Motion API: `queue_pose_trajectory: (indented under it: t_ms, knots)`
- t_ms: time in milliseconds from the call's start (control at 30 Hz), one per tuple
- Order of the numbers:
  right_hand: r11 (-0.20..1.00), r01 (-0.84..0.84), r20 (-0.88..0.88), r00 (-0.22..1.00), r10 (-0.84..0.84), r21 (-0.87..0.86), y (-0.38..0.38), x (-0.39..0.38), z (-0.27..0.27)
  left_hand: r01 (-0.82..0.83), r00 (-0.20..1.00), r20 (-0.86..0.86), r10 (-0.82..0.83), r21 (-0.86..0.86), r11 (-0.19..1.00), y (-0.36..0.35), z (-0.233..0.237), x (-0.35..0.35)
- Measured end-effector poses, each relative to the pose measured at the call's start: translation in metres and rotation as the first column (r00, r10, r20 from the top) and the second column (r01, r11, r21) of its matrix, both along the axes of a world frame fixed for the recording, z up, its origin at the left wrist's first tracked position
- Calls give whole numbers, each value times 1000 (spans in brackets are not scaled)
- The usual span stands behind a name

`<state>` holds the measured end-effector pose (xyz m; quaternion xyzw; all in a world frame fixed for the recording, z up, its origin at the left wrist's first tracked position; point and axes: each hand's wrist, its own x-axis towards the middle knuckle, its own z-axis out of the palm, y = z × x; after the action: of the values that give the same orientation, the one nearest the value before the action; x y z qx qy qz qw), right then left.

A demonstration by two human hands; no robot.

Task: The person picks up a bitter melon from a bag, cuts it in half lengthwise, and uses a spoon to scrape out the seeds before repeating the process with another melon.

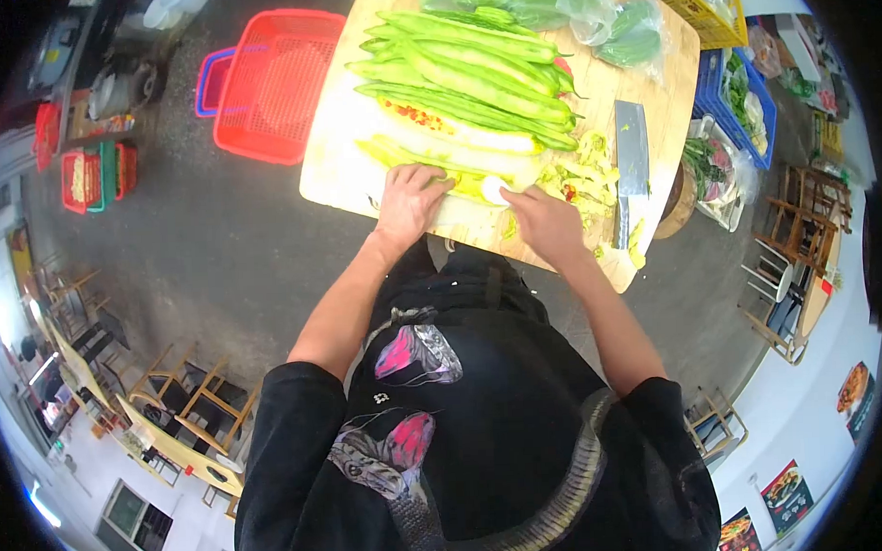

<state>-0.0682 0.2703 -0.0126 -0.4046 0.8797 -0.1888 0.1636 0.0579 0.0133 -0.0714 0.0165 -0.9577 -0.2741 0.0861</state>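
Note:
At the near edge of a pale wooden board point(331, 177), my left hand point(411, 201) presses its fingers on a split long green gourd point(465, 183). My right hand point(548, 223) grips a small white tool, which looks like a spoon point(493, 190), with its rounded end against the gourd's cut side. Just beyond lies another pale gourd half with red seeds point(418, 117). Several long green gourds point(483, 75) are piled farther back. Yellow-green pulp scraps point(588, 178) are scattered right of the gourds, beside a cleaver point(632, 157) lying flat.
Plastic bags of green vegetables point(632, 36) sit at the board's far side. To the right stand a yellow crate point(709, 18), a blue crate point(761, 119) and a white tray point(728, 202). A red basket point(230, 118) is on the left. Wooden chairs point(798, 214) stand farther off.

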Motion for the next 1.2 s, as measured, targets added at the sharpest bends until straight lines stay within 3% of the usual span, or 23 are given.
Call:
queue_pose_trajectory:
  t_ms: [33,133,300,433,500,567,667,733,767,867,900,1000,1067,1100,1167,1200]
  knots:
    - [997,4,-48,999,0,82,13,-7,5,6,1000,1,-6,-3,1000,2,-1,3]
    - [992,84,-62,995,-79,91,32,-17,19,20,1000,-9,-20,12,1000,1,-1,1]
    - [985,62,76,996,-50,-163,-22,10,17,27,1000,14,-27,45,999,1,-2,-1]
    - [989,130,59,990,-126,-65,-10,14,4,-14,999,31,12,73,997,7,5,-3]
    - [979,134,-36,991,-130,153,29,4,11,-15,1000,29,12,103,995,14,10,-2]
    - [959,283,21,959,-284,27,68,2,13,27,1000,11,-29,141,990,28,21,-7]
    - [882,472,125,875,-467,-6,89,4,18,117,993,-42,-109,325,939,65,13,-16]
    - [841,535,197,835,-513,-78,90,11,10,217,972,-1,-236,398,891,91,12,-24]
    - [816,563,227,818,-529,-129,88,16,6,338,939,-171,-298,306,890,103,11,-27]
    - [781,591,287,798,-529,-203,86,27,1,332,940,-102,-325,491,806,110,26,-39]
    - [779,590,303,798,-521,-214,85,30,-1,295,955,-160,-249,446,845,101,27,-39]
    - [834,529,229,841,-490,-160,71,33,12,75,997,-53,-60,367,927,54,30,-19]
    - [895,443,271,869,-415,-48,44,29,32,-49,996,-69,62,176,983,21,35,-7]
    - [920,392,294,879,-375,4,26,26,35,-32,998,-47,37,101,994,9,37,-3]
    - [931,305,241,936,-255,-199,-5,26,21,6,1000,-1,-6,-47,999,-9,39,1]
    - [958,238,202,958,-205,-159,-23,24,18,33,999,16,-32,-53,998,-15,35,1]
